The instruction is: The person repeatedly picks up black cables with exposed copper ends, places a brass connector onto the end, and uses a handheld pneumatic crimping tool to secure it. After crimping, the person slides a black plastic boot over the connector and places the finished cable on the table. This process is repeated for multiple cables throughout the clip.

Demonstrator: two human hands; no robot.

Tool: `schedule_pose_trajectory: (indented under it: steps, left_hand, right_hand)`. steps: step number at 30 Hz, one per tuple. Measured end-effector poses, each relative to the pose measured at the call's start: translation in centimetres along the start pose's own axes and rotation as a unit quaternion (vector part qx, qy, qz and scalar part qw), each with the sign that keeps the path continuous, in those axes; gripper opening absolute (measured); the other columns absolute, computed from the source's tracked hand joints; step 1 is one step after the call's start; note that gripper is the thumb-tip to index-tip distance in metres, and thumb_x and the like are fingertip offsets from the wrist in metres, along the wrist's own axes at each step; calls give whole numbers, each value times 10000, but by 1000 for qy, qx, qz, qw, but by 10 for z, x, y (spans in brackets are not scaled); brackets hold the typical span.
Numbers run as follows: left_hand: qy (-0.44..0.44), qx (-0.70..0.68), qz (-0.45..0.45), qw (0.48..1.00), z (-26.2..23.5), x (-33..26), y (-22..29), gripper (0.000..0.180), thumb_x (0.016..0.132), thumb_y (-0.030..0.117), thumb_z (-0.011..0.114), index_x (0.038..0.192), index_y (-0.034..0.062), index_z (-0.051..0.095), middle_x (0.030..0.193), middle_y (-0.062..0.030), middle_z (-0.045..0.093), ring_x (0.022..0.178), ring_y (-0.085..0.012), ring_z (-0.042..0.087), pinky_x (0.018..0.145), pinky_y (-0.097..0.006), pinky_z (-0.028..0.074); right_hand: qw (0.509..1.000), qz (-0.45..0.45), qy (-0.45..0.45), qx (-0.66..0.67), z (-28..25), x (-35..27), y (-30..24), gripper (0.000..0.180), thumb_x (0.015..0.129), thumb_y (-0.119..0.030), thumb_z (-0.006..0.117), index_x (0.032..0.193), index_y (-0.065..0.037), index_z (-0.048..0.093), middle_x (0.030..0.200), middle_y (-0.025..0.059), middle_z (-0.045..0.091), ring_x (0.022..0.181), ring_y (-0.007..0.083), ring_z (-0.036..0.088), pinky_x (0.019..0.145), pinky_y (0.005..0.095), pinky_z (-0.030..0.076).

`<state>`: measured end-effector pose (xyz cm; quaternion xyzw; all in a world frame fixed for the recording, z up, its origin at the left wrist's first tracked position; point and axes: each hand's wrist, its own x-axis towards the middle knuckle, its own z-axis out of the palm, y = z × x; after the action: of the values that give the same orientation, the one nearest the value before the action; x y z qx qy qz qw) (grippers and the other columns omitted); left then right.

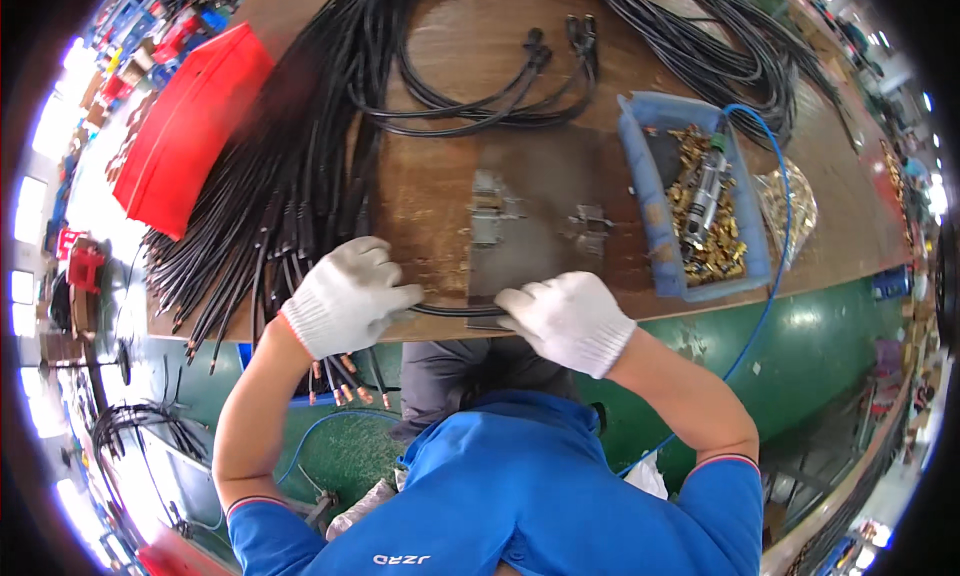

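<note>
Both my hands wear white knit gloves and are at the front edge of the brown table. A short stretch of black cable (452, 311) runs between them, roughly level. My left hand (352, 296) pinches its left part beside the thick bundle of black cables (300, 176). The fingers of my right hand (568, 321) are closed on its right part. Just beyond my right hand, a dark metal plate (530, 266) lies on the table, with small metal fixtures (490, 211) on it. The cable's ends are hidden by my gloves.
At right stands a blue bin (662, 231) of brass fittings (725, 256), with a pneumatic driver (706, 198) on top and a blue air hose (789, 201) trailing off. A clear bag (795, 206) lies beside it. A red bin (195, 126) sits far left. Coiled cables (470, 116) cover the back.
</note>
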<state>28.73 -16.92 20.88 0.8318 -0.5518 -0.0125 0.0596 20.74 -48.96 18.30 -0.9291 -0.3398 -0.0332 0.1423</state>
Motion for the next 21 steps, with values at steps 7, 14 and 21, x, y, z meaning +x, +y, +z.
schedule_pose_trajectory:
  steps: [7, 14, 21]
  left_hand:
    - [-17, 11, -14, 1000, -63, 6, -5, 310, 720, 216, 838, 1003, 120, 756, 737, -89, 583, 912, -359, 668, 962, -482, 557]
    - [-57, -17, -90, 994, -54, 10, 7, 282, 776, 261, 839, 1005, 115, 763, 718, -110, 641, 808, -368, 681, 889, -502, 532]
    - [-43, -128, -141, 981, 6, 35, 38, 165, 936, 148, 711, 1062, 52, 669, 847, -183, 704, 818, -415, 725, 743, -510, 571]
  right_hand:
    - [998, 5, 54, 13, 17, 26, 1, 289, 975, -419, 725, 941, -132, 711, 742, 58, 715, 667, 245, 741, 584, 391, 562]
    - [999, -10, 37, 33, 32, 48, -9, 201, 971, -324, 682, 916, -132, 704, 764, 66, 733, 700, 281, 758, 619, 435, 581]
    - [998, -31, 40, -26, 17, 34, 0, 153, 898, -265, 672, 816, -139, 703, 659, 61, 687, 589, 271, 725, 524, 435, 560]
